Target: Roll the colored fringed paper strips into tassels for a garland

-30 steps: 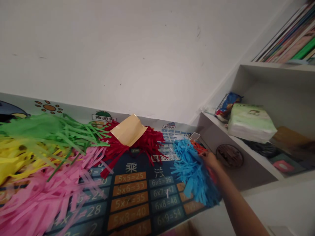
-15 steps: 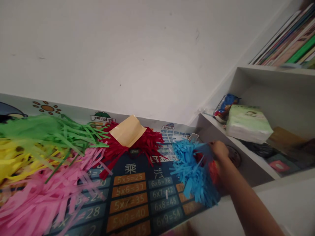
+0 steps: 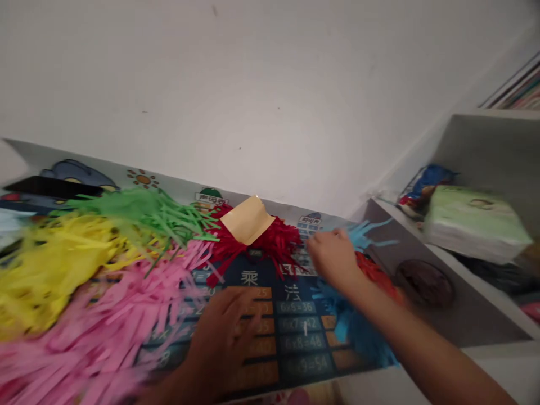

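My right hand (image 3: 333,259) reaches over a pile of blue fringed paper (image 3: 358,332), fingers curled down onto it near a bit of orange-red paper (image 3: 375,275); what it grips is blurred. My left hand (image 3: 223,337) lies flat with fingers spread on the multiplication-table mat (image 3: 291,337), beside a pile of pink fringed paper (image 3: 105,332). Red fringed paper (image 3: 274,247) lies at the back under a tan square sheet (image 3: 248,219).
Yellow fringed paper (image 3: 50,275) and green fringed paper (image 3: 143,211) lie at the left. A white shelf unit (image 3: 485,315) stands at the right, with a tissue pack (image 3: 472,225) and a snack bag (image 3: 422,185) on it. A white wall rises behind.
The view swung left and blurred. My right hand moved left from the shelf side to the top of the blue paper. My left hand came into view onto the mat.
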The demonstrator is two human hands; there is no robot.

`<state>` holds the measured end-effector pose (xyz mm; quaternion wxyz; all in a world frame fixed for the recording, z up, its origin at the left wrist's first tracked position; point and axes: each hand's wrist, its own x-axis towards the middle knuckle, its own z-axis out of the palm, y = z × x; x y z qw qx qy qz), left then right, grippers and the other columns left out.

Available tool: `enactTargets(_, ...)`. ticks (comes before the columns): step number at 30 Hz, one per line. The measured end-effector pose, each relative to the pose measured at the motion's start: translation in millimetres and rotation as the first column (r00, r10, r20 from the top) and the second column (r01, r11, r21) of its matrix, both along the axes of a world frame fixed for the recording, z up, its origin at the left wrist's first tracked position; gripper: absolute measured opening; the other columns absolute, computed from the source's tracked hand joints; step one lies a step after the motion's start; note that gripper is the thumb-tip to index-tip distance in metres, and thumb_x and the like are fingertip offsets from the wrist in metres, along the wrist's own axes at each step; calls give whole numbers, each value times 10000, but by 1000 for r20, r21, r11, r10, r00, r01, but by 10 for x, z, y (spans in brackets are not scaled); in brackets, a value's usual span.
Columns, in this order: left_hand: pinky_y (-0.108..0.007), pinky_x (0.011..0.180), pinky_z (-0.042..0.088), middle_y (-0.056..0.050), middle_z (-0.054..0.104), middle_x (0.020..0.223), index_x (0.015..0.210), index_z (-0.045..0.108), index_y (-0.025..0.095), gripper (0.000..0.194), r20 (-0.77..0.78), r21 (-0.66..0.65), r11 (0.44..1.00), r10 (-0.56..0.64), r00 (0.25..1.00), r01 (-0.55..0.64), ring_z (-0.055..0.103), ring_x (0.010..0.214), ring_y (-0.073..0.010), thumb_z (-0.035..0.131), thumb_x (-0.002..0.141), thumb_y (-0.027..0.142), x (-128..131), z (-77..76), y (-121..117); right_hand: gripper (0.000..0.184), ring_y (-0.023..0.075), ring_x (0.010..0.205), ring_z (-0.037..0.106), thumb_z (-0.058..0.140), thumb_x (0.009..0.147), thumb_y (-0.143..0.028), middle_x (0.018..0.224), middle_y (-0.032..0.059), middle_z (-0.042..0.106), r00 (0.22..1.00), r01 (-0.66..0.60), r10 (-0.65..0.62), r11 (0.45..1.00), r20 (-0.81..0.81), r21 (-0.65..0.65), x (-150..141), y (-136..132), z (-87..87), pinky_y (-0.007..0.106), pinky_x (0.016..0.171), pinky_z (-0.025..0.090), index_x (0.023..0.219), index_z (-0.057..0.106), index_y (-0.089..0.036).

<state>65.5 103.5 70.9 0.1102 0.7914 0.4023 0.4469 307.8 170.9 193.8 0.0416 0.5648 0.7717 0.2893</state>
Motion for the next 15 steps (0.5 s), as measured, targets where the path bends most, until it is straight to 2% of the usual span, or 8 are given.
enactTargets(2,-451,996,429,-131,636,1219,1302,502,166,433,-43,51,990,133,990,-131,572,1143,-274,501,882,270,100,93,26,170,181,733,523,539,880,-120,751,31,618,985,-173,173,984,-12,-46,-476,-210,-268,348,755,309,775,646,-199)
enactTargets(4,-532,1076,306,-162,600,1284,1354,436,118,521,-88,69,985,163,983,-157,527,1209,-293,495,844,204,188,128,105,153,189,723,514,527,894,-127,730,27,600,945,-322,321,947,-68,-11,-761,-436,-464,359,757,313,812,638,-195)
enactTargets(6,-579,1106,203,-136,638,1243,1301,492,142,489,-125,66,990,134,983,-127,550,1179,-283,495,812,154,167,86,183,158,195,711,509,495,911,-134,727,27,603,877,-442,451,893,-167,86,-856,-646,-606,372,757,315,875,639,-187)
enactTargets(8,-614,1104,136,-72,694,1157,1162,597,205,418,-165,79,989,140,976,-128,582,1126,-279,497,770,98,-9,-6,220,201,201,750,530,449,933,-131,787,34,643,789,-508,545,838,-283,198,-833,-827,-740,384,783,316,966,639,-187)
enactTargets(10,-630,1097,114,-26,702,1150,1092,637,243,462,-234,97,977,209,950,-191,571,1139,-291,489,706,36,-299,-106,189,253,197,799,556,412,944,-115,849,32,679,708,-503,586,810,-394,301,-783,-974,-904,385,816,317,1031,632,-204)
enactTargets(12,-625,1095,144,-25,668,1220,1151,621,265,590,-340,105,953,302,891,-283,536,1185,-311,485,643,-1,-598,-185,83,266,187,817,578,417,936,-103,867,23,699,641,-448,581,814,-502,370,-773,-1074,-1109,377,827,325,1034,633,-224)
enactTargets(14,-625,1088,185,-84,586,1336,1274,550,246,699,-458,128,923,381,804,-364,472,1254,-351,503,619,5,-790,-241,-78,251,178,785,589,436,930,-116,855,12,711,592,-369,547,837,-592,405,-825,-1122,-1328,364,799,337,1000,640,-243)
enactTargets(15,-627,1085,195,-125,530,1391,1326,504,219,727,-503,149,919,389,772,-366,428,1291,-375,526,624,33,-823,-268,-164,239,178,772,592,440,935,-136,849,7,716,570,-333,529,848,-629,411,-868,-1129,-1429,362,786,340,981,645,-251)
